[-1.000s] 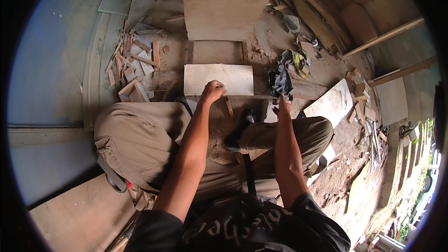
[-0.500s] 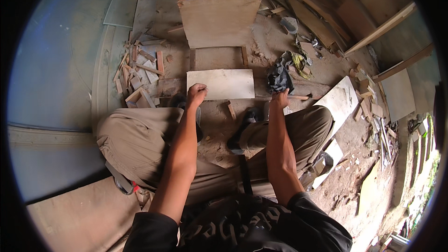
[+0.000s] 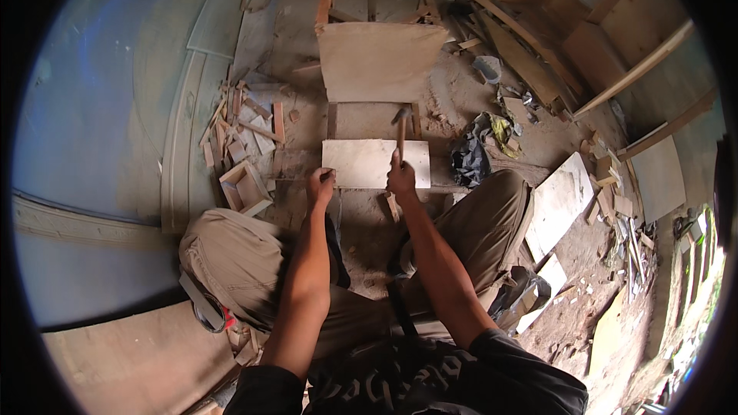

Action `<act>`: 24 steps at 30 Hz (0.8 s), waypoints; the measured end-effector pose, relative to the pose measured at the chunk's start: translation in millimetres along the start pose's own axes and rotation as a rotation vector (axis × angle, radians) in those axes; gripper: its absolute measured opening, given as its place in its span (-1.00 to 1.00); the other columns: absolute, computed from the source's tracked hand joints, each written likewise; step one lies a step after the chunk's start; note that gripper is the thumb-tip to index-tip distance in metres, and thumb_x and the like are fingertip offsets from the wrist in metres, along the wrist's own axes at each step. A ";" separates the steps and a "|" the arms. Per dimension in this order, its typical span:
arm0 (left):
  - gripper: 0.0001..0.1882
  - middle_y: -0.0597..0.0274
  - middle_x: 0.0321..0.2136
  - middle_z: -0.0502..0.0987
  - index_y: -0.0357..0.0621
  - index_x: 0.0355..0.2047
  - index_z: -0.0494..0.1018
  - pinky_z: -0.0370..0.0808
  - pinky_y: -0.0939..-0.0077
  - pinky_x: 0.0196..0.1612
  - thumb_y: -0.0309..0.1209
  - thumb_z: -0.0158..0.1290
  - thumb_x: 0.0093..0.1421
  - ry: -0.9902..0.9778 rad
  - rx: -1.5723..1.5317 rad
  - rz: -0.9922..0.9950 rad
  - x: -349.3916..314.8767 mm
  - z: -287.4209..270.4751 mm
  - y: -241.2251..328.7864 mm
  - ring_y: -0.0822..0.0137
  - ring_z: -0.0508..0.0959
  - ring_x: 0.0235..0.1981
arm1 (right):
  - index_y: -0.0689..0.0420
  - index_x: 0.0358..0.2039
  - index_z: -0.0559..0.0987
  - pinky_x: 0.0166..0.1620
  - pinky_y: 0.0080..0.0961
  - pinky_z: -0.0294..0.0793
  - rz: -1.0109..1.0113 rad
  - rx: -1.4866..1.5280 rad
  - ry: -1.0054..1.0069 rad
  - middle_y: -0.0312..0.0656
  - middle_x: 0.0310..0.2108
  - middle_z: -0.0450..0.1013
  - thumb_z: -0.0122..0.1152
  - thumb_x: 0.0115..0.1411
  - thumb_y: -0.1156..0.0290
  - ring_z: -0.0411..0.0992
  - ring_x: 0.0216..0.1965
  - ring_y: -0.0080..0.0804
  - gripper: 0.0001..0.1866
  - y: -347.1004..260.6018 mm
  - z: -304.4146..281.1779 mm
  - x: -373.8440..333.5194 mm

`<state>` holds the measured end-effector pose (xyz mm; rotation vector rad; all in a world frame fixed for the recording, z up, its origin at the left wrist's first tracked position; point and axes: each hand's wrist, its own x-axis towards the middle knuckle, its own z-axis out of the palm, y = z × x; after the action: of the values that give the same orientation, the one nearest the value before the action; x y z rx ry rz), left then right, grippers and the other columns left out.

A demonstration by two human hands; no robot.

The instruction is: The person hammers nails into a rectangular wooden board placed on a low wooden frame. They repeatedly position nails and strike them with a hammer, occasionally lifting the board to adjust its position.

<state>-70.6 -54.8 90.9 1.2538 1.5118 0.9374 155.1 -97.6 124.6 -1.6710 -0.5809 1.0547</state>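
Note:
My right hand (image 3: 400,177) is wrapped round the wooden handle of a hammer (image 3: 401,131), its dark head raised and pointing away from me. The hammer is held above a pale rectangular board (image 3: 361,164). My left hand (image 3: 320,186) is at the board's near left corner, its fingers pinched together; whatever they hold is too small to make out. The board lies across a wooden frame (image 3: 369,119). A larger plywood panel (image 3: 382,61) stands on that frame just beyond.
Wood offcuts and a small open wooden box (image 3: 246,187) lie to the left. A black plastic bag (image 3: 470,155) is right of the board. Another pale board (image 3: 560,204) leans by my right knee. A blue panel (image 3: 100,107) borders the left side.
My right hand has brought the hammer from the right, beside the black bag, to over the board. My left hand has moved to the near left corner. The view has shifted slightly.

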 end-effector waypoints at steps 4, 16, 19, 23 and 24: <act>-0.70 0.14 -0.36 0.62 -0.29 -0.20 0.54 0.51 0.35 -0.18 -0.27 0.14 0.22 0.213 0.163 -0.025 9.3 -1.3 -2.1 0.27 0.60 -0.29 | 0.19 -0.42 0.45 -0.67 -0.47 0.28 0.120 -0.125 -0.129 -0.30 -0.70 0.28 -0.10 0.30 -0.23 0.25 -0.75 -0.51 -0.37 39.3 21.1 -18.3; -0.81 0.15 -0.39 0.63 -0.23 -0.26 0.56 0.53 0.42 -0.21 -0.39 0.20 0.16 0.424 -0.221 0.071 46.8 39.8 -44.0 0.31 0.62 -0.34 | 0.22 -0.25 0.32 -0.32 0.18 0.41 -0.172 -0.887 -0.198 0.34 -0.50 0.45 -0.13 0.37 0.09 0.45 -0.33 0.39 -0.62 76.4 11.5 -22.8; -0.81 0.11 -0.39 0.63 -0.17 -0.25 0.56 0.53 0.38 -0.23 -0.38 0.20 0.15 0.444 -0.080 0.061 61.0 49.3 -48.8 0.20 0.63 -0.35 | 0.19 -0.19 0.24 -0.30 0.22 0.41 -0.114 -0.952 -0.253 0.36 -0.45 0.46 -0.12 0.37 0.09 0.43 -0.34 0.43 -0.63 77.2 11.7 -14.2; -0.85 0.05 -0.34 0.59 -0.03 -0.27 0.56 0.49 0.21 -0.23 -0.31 0.17 0.15 0.473 0.187 0.223 91.1 62.6 -44.0 -0.05 0.56 -0.25 | 0.19 -0.18 0.23 -0.24 0.22 0.40 -0.065 -0.948 -0.292 0.38 -0.41 0.46 -0.15 0.38 0.06 0.42 -0.29 0.46 -0.61 71.9 5.6 -12.0; -0.85 0.06 -0.28 0.57 -0.01 -0.28 0.57 0.47 0.20 -0.18 -0.31 0.18 0.14 0.468 0.242 0.259 99.3 60.8 -50.7 -0.04 0.54 -0.19 | 0.18 -0.18 0.23 -0.22 0.21 0.41 -0.033 -0.958 -0.313 0.37 -0.38 0.47 -0.17 0.39 0.05 0.43 -0.26 0.44 -0.61 66.7 10.9 -14.5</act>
<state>-30.9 32.9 8.1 1.4995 1.8982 1.3163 130.8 -127.2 67.1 -2.2897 -1.4800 1.0899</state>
